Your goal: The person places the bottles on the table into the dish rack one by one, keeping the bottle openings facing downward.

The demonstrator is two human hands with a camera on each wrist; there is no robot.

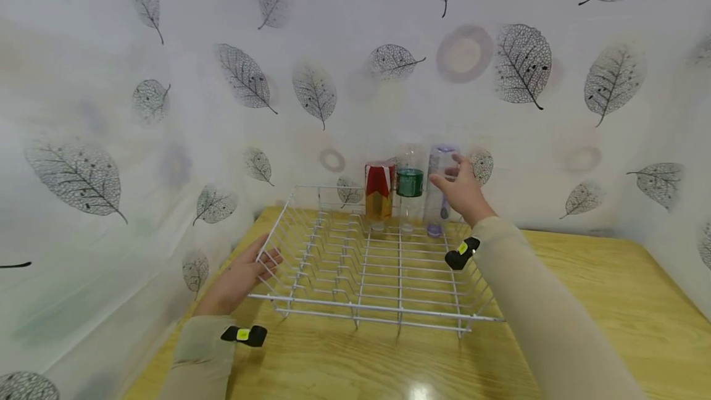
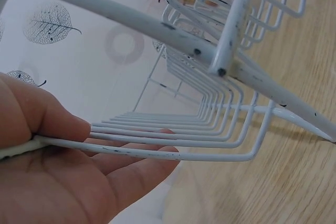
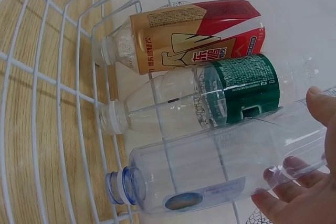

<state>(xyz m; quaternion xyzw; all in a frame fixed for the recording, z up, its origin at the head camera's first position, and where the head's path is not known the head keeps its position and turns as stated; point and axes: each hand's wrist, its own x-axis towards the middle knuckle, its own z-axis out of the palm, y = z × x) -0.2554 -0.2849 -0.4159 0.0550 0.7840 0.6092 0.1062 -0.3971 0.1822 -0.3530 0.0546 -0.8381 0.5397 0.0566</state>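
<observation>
A white wire dish rack stands on the table. My left hand holds its left end, thumb over a wire and fingers beneath. Three upside-down plastic bottles stand in a row along the rack's back, necks among the wires. The left one has a red and gold label; the middle one, clear, wears a green label. On the right is a clear bottle with a bluish-purple neck. My right hand holds this bottle near its raised base, thumb on one side and fingers round the other.
The rack sits on a light wooden table, whose surface extends to the right and in front. Behind and at both sides hangs a pale curtain with dark leaf prints, close behind the bottles. Upright wire dividers line the rack's left half.
</observation>
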